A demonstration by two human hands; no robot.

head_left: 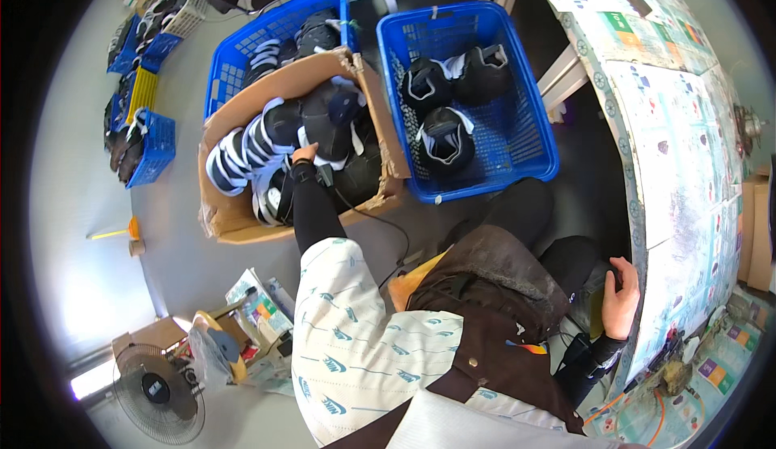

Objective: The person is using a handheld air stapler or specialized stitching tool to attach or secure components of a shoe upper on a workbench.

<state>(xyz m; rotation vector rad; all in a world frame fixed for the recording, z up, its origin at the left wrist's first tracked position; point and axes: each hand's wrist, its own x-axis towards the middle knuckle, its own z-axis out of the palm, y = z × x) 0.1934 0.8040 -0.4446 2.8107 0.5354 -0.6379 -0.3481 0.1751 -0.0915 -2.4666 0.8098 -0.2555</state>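
Observation:
My left hand [305, 154] reaches down into an open cardboard box [218, 209] full of black and white shoe uppers. Its fingers are closed at the white edge of a black shoe upper [325, 122]; the fingertips are partly hidden. White-striped uppers [232, 162] lie in the box, to the left of that hand. My right hand [621, 299] hangs beside the table's edge at the right, holding nothing, its fingers loosely bent and apart.
A blue plastic basket [537, 154] with three black uppers stands right of the box. Another blue basket [222, 65] with uppers is behind it. The paper-covered table [675, 206] runs along my right. A fan [158, 388] stands at lower left; a dark cable [388, 221] trails near the box.

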